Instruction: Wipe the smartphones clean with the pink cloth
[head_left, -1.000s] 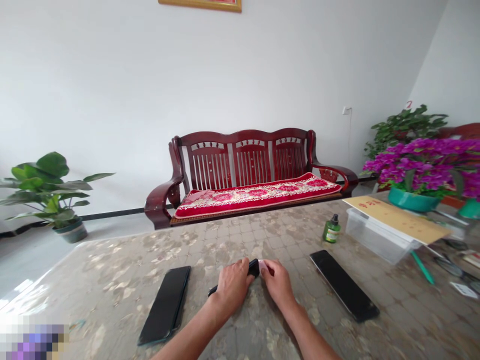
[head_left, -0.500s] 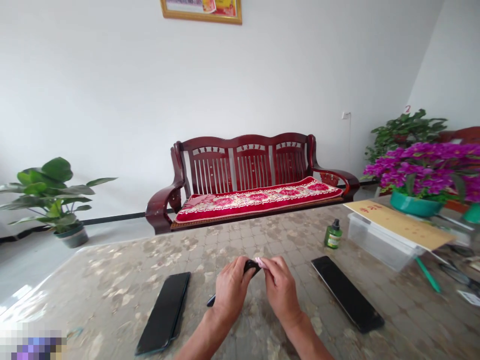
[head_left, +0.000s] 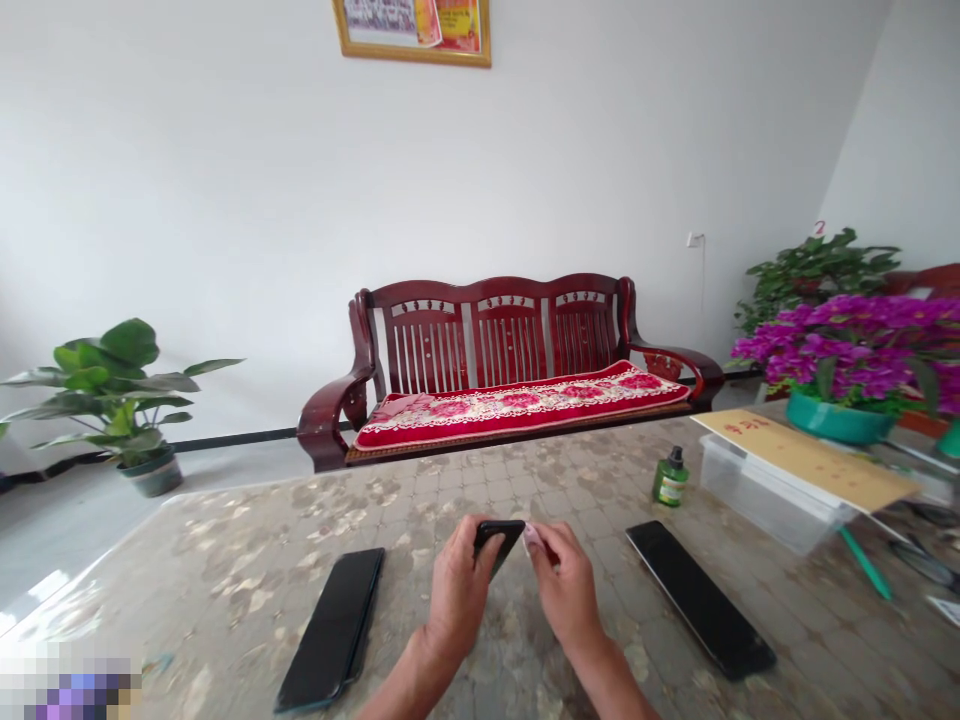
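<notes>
My left hand (head_left: 459, 580) is closed round a thin black smartphone (head_left: 507, 541), tilted above the table, with much of it hidden behind the fingers. Close to the phone's right upper corner, my right hand (head_left: 564, 575) has thumb and fingertips pinched together. Something small and pale shows at those fingertips; whether it is a nail or an object I cannot tell. To the left, a dark phone (head_left: 330, 630) lies flat, seemingly on top of another. A third black phone (head_left: 697, 598) lies slantwise on the right.
The patterned tabletop (head_left: 247, 580) carries a green dropper bottle (head_left: 670, 478), a clear plastic box (head_left: 772, 500) under a tan folder (head_left: 810, 462), a green pen (head_left: 865, 562) and purple flowers (head_left: 862, 345). Beyond stands a wooden bench (head_left: 502, 340); a potted plant (head_left: 146, 400) is left.
The phone in my left hand has turned, and more of its black face shows between my hands. My right fingers stay pinched at its corner. The whole view has shifted slightly.
</notes>
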